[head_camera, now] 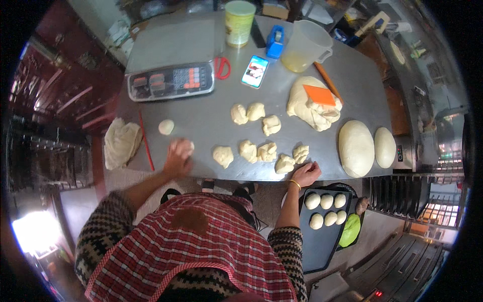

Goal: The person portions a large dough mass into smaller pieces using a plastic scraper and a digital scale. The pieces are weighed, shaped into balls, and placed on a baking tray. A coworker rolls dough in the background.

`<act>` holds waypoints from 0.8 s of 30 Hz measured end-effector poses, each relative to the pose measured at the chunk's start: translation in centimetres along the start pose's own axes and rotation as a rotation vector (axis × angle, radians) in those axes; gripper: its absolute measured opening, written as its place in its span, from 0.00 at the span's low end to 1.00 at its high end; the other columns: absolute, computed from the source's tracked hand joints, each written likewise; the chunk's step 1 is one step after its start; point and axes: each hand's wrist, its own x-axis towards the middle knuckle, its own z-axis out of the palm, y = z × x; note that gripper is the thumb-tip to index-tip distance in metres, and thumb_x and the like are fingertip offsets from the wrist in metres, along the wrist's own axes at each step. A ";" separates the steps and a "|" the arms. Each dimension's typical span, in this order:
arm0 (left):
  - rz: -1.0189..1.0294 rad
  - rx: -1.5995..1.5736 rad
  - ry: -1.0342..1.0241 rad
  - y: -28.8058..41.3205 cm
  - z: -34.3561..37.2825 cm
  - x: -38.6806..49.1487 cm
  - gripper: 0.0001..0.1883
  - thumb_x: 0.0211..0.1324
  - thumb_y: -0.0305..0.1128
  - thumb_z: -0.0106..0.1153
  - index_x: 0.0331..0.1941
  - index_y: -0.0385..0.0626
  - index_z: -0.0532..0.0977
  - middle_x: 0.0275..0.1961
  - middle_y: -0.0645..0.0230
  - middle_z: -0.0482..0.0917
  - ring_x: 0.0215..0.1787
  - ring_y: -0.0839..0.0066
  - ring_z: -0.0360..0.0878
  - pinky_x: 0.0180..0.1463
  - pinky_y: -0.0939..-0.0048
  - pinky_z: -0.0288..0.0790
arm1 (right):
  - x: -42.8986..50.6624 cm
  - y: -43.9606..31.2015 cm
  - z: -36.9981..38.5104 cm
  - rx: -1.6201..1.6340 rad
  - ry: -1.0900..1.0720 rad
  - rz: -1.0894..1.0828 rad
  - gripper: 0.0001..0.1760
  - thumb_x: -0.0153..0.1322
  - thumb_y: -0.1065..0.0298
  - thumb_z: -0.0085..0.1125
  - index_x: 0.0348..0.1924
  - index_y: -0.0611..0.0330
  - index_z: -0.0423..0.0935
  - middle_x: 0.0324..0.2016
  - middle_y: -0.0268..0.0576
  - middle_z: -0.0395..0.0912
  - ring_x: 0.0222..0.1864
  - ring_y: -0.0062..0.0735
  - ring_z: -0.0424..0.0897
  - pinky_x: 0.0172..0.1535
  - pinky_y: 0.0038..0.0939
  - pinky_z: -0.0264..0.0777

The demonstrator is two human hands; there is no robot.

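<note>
On the metal table my left hand (179,154) is blurred and cupped over a small piece of dough (191,146), of which only an edge shows. A smooth dough ball (166,127) lies just beyond it. My right hand (306,174) rests loosely curled at the table's near edge, beside rough dough pieces (285,164); whether it holds anything cannot be seen. Several more rough pieces (223,156) lie between my hands and farther back. A large dough mass (307,102) with an orange scraper (319,95) on it sits at the right, near two big smooth dough ovals (356,148).
A digital scale (171,81), red scissors (223,68), a phone (255,71), a tape dispenser (275,41) and a plastic jug (306,45) stand at the back. A cloth (121,143) lies left. Below the table's right side, a dark tray (320,245) holds several dough balls.
</note>
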 end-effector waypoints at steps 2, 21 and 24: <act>-0.056 0.002 -0.119 0.5 1.5 0.5 0.12 0.47 0.30 0.56 0.39 0.44 0.73 0.45 0.60 0.73 0.52 0.60 0.69 0.56 0.57 0.62 | 0.0 -0.1 0.0 0.017 0.015 -0.020 0.11 0.66 0.72 0.53 0.40 0.68 0.75 0.37 0.54 0.75 0.39 0.52 0.75 0.45 0.42 0.70; -0.287 0.183 -0.122 -4.0 4.3 5.8 0.14 0.46 0.39 0.64 0.36 0.46 0.76 0.42 0.62 0.73 0.48 0.58 0.68 0.50 0.55 0.62 | 0.1 -0.3 -0.1 -0.020 -0.048 -0.019 0.09 0.65 0.74 0.52 0.37 0.65 0.77 0.36 0.51 0.76 0.39 0.50 0.76 0.45 0.42 0.71; -0.169 0.001 -0.091 -4.4 3.0 4.5 0.11 0.47 0.37 0.63 0.34 0.47 0.76 0.42 0.63 0.72 0.48 0.59 0.68 0.49 0.56 0.62 | 0.1 -0.3 0.0 -0.028 -0.022 -0.018 0.09 0.65 0.75 0.52 0.37 0.65 0.77 0.36 0.51 0.76 0.38 0.50 0.76 0.44 0.42 0.71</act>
